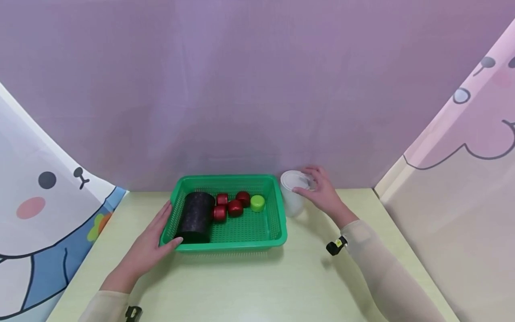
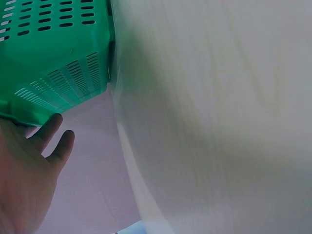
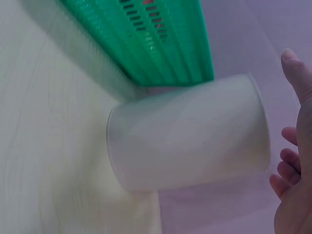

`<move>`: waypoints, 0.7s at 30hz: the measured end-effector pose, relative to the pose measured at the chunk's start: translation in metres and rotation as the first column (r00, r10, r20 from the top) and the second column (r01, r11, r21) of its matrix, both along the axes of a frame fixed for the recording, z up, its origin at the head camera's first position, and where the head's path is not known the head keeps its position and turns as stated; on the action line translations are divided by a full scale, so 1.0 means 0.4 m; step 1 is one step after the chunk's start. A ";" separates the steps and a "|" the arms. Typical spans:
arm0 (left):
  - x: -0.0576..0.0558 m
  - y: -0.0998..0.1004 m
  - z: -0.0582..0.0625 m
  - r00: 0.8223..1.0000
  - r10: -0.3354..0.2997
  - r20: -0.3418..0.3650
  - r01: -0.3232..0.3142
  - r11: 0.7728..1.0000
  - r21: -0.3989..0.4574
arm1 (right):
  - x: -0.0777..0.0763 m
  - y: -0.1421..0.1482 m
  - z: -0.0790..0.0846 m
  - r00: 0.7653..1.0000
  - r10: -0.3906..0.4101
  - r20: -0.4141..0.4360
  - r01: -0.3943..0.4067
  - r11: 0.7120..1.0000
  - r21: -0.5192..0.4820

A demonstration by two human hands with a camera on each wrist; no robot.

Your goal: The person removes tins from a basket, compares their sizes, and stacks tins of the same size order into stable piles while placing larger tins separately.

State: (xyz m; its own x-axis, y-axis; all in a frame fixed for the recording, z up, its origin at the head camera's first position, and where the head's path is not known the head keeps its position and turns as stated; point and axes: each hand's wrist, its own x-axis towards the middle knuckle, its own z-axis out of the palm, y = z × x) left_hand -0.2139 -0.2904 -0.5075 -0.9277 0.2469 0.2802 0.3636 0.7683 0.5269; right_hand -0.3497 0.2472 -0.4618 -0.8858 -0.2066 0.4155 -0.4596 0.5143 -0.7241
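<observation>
A green plastic basket (image 1: 249, 246) stands on the table, holding a thick black cylinder (image 1: 195, 217), several small shiny red rounded pieces (image 1: 235, 208) and one lime-green piece (image 1: 257, 203). My left hand (image 1: 146, 250) rests along the basket's left side, its thumb at the front left corner. Its fingers lie straight against the outside near the rim, as the left wrist view also shows. To the right of the basket stands a white cylindrical canister (image 1: 293, 203), upright. My right hand (image 1: 322, 192) is at the canister's top, thumb and fingers spread around the lid. In the right wrist view its visible fingertips are apart from the canister (image 3: 190, 136).
The pale wooden table (image 1: 241, 286) reaches back to a mauve cloth wall (image 1: 257, 89). Side panels with cartoon prints, one (image 1: 44, 214) on the left and one (image 1: 462, 188) on the right, border it. Small black devices (image 1: 336, 246) sit at both wrists.
</observation>
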 end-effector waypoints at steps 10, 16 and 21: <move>0.000 -0.003 0.000 1.000 0.001 0.015 -0.001 1.000 0.004 | 0.045 -0.081 0.048 0.993 0.094 -0.066 -0.094 0.996 -0.001; -0.004 -0.003 -0.011 1.000 0.010 0.029 -0.010 1.000 -0.007 | 0.056 -0.125 0.054 0.986 0.161 -0.038 -0.159 0.986 0.039; -0.005 -0.003 -0.011 1.000 0.010 0.029 -0.010 1.000 -0.005 | 0.058 -0.155 0.059 0.978 0.208 -0.031 -0.204 0.974 0.098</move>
